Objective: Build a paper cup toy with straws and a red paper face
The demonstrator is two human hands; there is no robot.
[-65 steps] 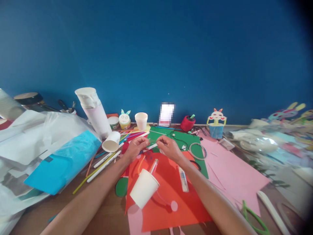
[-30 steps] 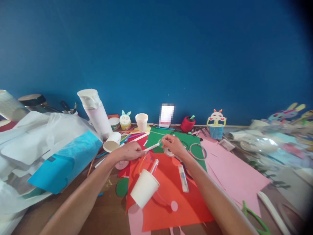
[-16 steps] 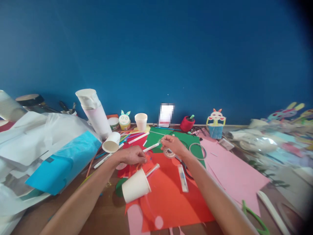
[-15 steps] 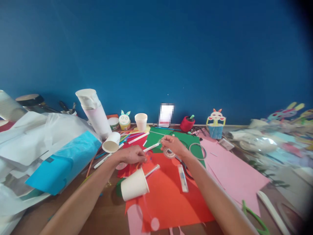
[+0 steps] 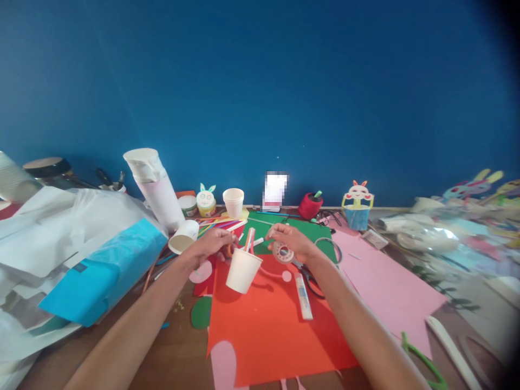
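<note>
A white paper cup (image 5: pixel 244 272) with paper strips (image 5: pixel 250 239) standing in its mouth is tilted above the red-orange sheet (image 5: pixel 280 336). My left hand (image 5: pixel 218 245) is closed at the cup's upper left, with a small orange piece at its fingertips; what it grips is partly hidden. In my right hand (image 5: pixel 289 242) is a tape roll (image 5: pixel 283 252), hanging below pinched fingers. A white stick (image 5: pixel 259 241) lies between the hands. Just right of the sheet's middle is a clear, white-labelled tube (image 5: pixel 304 297), near black-handled scissors (image 5: pixel 312 281).
A tipped paper cup (image 5: pixel 184 236) and a tall white bottle (image 5: pixel 154 189) stand left. Stacked cups (image 5: pixel 233 202), a red pot (image 5: pixel 311 206) and a blue decorated cup (image 5: pixel 357 215) line the wall. Plastic bags and blue paper (image 5: pixel 105 271) flank the left; pink paper (image 5: pixel 390 276) lies right.
The cup has turned from lying on its side to nearly upright and moved up toward my left hand. My left hand has shifted slightly up and left. My right hand still has the tape.
</note>
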